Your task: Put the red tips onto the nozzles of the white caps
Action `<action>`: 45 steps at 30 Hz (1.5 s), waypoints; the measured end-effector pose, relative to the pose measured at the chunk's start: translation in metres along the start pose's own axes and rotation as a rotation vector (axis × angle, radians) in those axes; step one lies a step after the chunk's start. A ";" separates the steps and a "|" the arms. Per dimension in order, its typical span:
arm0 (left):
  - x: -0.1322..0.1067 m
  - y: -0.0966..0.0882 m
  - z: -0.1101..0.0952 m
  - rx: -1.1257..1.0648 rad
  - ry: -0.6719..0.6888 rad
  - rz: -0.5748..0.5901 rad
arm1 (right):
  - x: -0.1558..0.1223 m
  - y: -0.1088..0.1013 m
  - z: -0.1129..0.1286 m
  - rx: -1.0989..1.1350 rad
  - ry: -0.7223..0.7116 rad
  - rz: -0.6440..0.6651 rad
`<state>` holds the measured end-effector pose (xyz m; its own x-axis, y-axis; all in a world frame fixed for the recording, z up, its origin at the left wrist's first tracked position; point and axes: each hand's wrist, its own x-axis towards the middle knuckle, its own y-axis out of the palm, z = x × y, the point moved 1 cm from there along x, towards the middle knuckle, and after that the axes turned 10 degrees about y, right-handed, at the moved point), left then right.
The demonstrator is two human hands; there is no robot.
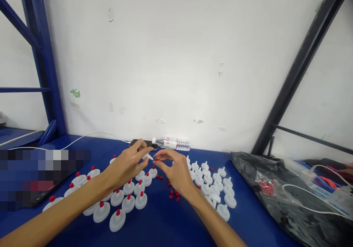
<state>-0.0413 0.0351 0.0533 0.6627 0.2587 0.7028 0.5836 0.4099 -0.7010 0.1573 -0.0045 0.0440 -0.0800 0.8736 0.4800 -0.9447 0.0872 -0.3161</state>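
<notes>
My left hand [131,161] is closed on a white nozzle cap [149,156], its narrow tip pointing right. Facing it, my right hand [176,168] pinches a small red tip cap [156,159] between thumb and forefinger, right at the nozzle's tip. Whether the two parts touch I cannot tell. Below and left of my hands stand several white nozzle caps with red tips [117,220]. To the right is a group of white nozzle caps without red tips [205,189]. Loose red tip caps [174,194] lie on the blue table between both groups.
At the wall lie a clear plastic bottle [176,144] on its side and a dark phone [143,144] with a white cable. A black plastic bag [275,199] with a small clear bag of red pieces [267,187] covers the right side. Blue and black metal posts frame the table [154,228].
</notes>
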 end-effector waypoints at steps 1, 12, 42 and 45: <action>0.000 0.000 -0.002 0.000 0.008 -0.002 | -0.001 0.001 0.000 0.014 -0.009 -0.004; -0.001 0.004 -0.009 -0.017 -0.033 0.028 | -0.002 0.004 0.002 0.069 -0.014 -0.034; 0.003 0.003 -0.032 -0.477 -0.278 -0.100 | -0.014 0.009 0.003 -0.485 -0.620 -0.179; 0.004 0.001 -0.030 -0.497 -0.249 -0.079 | -0.015 0.009 0.002 -0.499 -0.597 -0.164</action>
<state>-0.0240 0.0103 0.0515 0.5119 0.4676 0.7206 0.8181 -0.0097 -0.5750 0.1492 -0.0175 0.0357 -0.2424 0.4388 0.8653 -0.7167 0.5202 -0.4645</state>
